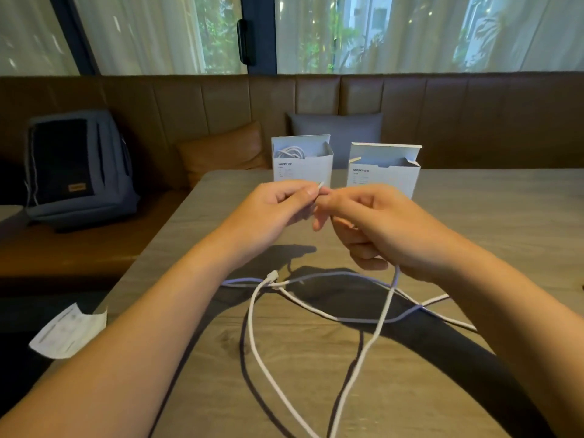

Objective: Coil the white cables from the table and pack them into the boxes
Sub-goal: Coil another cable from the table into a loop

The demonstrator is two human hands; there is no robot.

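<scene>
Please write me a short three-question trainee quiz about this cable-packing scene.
1. True or false: the left box already has a coiled cable inside.
2. Which hands grip the cable end? A) left hand only B) right hand only C) both
3. Fill in: the loose cables lie on the ____.

Key: 1 true; 2 C; 3 table. The right box shows no cable from this view.

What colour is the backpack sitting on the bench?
The backpack is dark blue-grey with a small tan label, seen best in the head view.
</scene>
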